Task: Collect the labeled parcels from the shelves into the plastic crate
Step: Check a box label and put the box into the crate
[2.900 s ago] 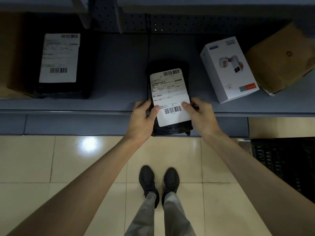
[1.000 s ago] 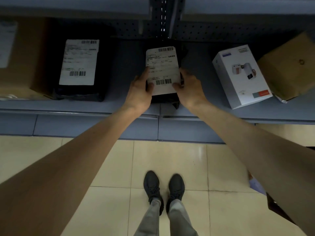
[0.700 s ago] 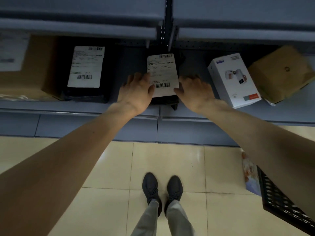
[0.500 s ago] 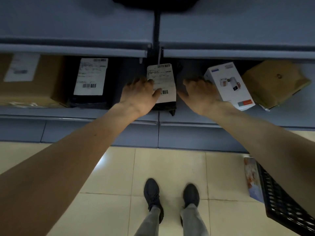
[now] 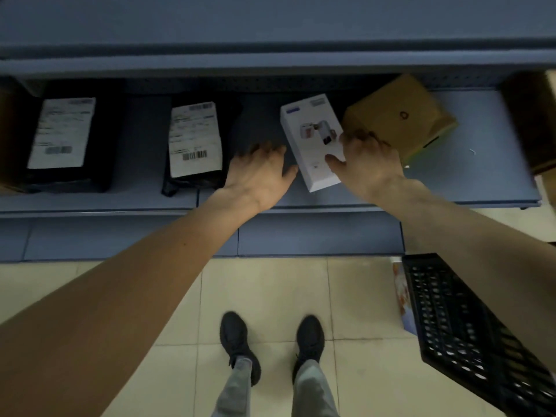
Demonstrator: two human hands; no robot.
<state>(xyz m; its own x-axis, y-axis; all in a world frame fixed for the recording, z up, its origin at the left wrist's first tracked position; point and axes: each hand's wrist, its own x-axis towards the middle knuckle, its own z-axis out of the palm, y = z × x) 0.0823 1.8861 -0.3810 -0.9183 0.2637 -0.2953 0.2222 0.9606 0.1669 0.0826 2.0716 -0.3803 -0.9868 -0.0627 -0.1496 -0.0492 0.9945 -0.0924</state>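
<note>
Two black bagged parcels with white barcode labels lie on the grey shelf (image 5: 469, 182): one at the left (image 5: 61, 132), one in the middle (image 5: 195, 139). To their right lies a white product box (image 5: 310, 136) with no shipping label in sight. My left hand (image 5: 260, 176) hovers with spread fingers just left of this box, thumb near its edge. My right hand (image 5: 367, 164) has its thumb on the box's top face and bent fingers at its right edge. The black plastic crate (image 5: 457, 320) stands on the floor at lower right.
A brown cardboard box (image 5: 400, 115) sits tilted behind my right hand. Another carton (image 5: 538, 121) shows at the far right edge. An upper shelf (image 5: 270, 61) overhangs the parcels. A small colourful pack (image 5: 401, 296) stands against the crate. My shoes are on the tiled floor (image 5: 264, 290).
Both hands set the middle labeled parcel back on the shelf, let go and moved right to the white box. The view shifted right, showing more of the crate.
</note>
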